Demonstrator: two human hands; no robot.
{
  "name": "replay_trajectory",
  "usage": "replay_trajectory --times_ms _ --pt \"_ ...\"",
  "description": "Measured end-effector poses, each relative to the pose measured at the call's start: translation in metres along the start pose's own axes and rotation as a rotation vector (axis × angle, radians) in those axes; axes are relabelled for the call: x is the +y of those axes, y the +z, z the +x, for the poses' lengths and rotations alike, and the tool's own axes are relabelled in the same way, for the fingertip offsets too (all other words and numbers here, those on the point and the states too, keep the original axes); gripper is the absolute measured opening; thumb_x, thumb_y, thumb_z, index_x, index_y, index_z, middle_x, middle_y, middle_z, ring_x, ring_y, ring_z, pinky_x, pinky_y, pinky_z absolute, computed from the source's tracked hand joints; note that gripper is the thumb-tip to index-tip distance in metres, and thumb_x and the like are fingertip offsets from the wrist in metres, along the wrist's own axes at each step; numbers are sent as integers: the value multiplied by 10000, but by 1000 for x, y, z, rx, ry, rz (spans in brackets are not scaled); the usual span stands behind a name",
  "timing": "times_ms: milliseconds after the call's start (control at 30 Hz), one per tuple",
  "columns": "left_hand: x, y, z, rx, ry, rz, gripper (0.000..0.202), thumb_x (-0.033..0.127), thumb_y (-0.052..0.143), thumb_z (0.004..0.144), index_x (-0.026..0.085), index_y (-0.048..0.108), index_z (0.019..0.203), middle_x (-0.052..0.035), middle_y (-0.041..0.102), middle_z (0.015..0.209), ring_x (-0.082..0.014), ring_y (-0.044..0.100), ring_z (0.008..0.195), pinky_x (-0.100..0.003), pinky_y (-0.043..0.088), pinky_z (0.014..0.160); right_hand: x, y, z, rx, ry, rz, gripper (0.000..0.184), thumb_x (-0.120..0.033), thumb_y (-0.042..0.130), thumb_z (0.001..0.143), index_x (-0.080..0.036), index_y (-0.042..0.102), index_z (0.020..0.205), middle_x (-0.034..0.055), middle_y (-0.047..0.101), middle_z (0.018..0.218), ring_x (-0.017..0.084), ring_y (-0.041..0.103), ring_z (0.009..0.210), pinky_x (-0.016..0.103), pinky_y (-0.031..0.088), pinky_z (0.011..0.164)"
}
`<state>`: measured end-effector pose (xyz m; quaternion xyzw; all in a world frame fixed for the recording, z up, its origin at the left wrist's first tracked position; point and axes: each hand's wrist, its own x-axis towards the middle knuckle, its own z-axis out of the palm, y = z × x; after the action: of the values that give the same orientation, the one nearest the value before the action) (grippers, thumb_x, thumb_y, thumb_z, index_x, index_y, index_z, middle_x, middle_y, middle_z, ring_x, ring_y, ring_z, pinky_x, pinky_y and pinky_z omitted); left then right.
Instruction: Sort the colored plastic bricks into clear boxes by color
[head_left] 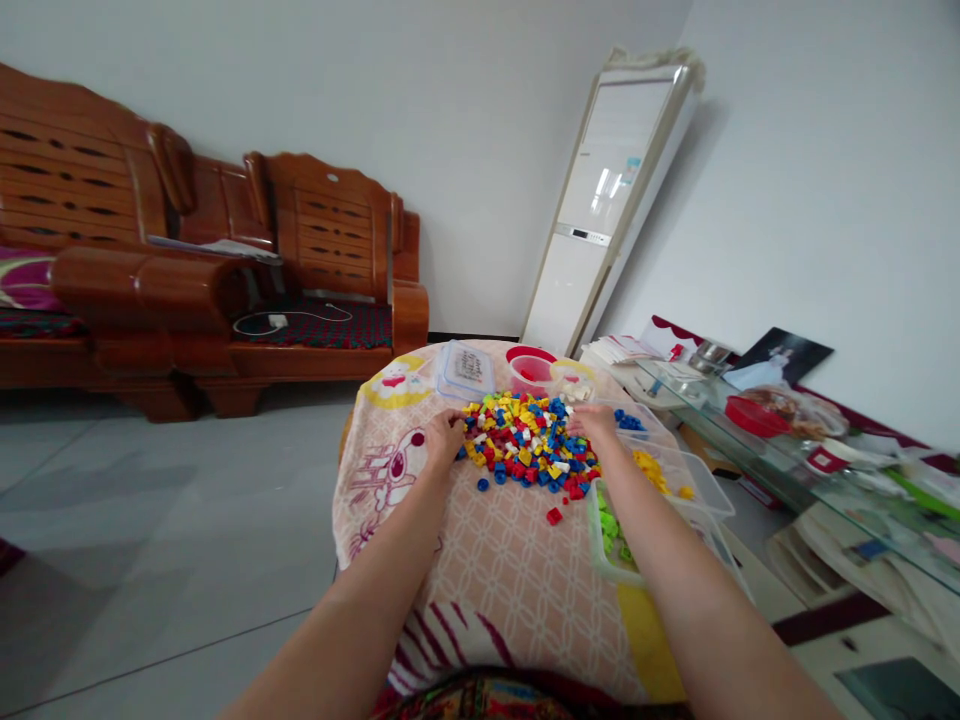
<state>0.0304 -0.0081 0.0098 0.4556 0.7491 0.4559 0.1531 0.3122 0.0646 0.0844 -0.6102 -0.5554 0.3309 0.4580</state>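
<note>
A heap of small toy building bricks (517, 440) in red, yellow, blue, white and green lies on a round table. At its left edge is my left hand (445, 436), fingers curled together among the bricks; what they pinch is too small to make out. My right hand (592, 422) reaches over the heap's right side, its fingers drawn together and pointing left, their tips partly lost against the bricks. Under my right forearm sit clear plastic boxes, one with green bricks (609, 525), others with yellow bricks (651, 470) and blue bricks (628, 420).
Behind the heap stand a clear lidded box (465, 371), a pink-red tub (532, 372) and some white bricks (576, 391). A patterned cloth (517, 580) covers the table. A cluttered glass shelf (750, 440) runs along the right; a wooden sofa (322, 235) is at left.
</note>
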Motion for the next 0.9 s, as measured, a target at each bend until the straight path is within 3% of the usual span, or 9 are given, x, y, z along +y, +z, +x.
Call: replay_trajectory --times_ms 233,333,433,533,700,800,900 --pt "2 -4 -2 -17 11 -12 299 138 550 819 198 790 988 -63 787 929 -204 712 886 -281 512 791 -36 -7 44 215 -6 197 197 -162 696 688 -207 624 866 -98 471 495 154 635 541 286 626 606" --pt "5 -3 -3 -17 -13 -13 304 141 552 821 200 794 997 -62 786 926 -205 710 881 -281 511 789 -27 -8 31 185 2 156 128 -154 672 688 -202 635 801 -55 552 518 167 663 574 293 622 615" --pt "6 -2 -4 -24 -10 -10 318 142 546 822 191 796 1012 -67 786 940 -203 708 873 -278 508 785 -9 -13 1 100 16 66 61 -153 649 693 -189 663 741 -15 625 538 182 680 583 312 614 631" --pt "5 0 -4 -23 8 -29 329 142 535 824 181 791 1026 -69 785 977 -197 706 894 -268 501 785 4 -27 -32 0 -77 -130 80 -156 646 703 -185 717 725 6 682 593 199 695 644 323 592 695" --pt "5 0 -4 -5 0 -3 331 151 535 811 183 789 1020 -69 785 986 -204 700 905 -274 498 779 14 -40 -74 -257 -474 -743 184 -135 621 792 -216 785 816 41 780 900 191 704 878 292 519 855" --pt "6 -2 -5 -8 10 8 329 160 530 812 187 790 1013 -62 785 971 -197 697 891 -265 494 763 18 -32 -89 -352 -543 -971 212 -121 641 811 -217 793 923 66 769 988 187 684 939 270 486 863" --pt "6 -3 -4 -10 -1 20 325 176 526 812 189 793 998 -51 781 904 -190 690 840 -259 492 739 22 -23 -94 -365 -548 -1083 193 -135 623 844 -198 793 907 90 757 972 191 680 940 260 468 850"
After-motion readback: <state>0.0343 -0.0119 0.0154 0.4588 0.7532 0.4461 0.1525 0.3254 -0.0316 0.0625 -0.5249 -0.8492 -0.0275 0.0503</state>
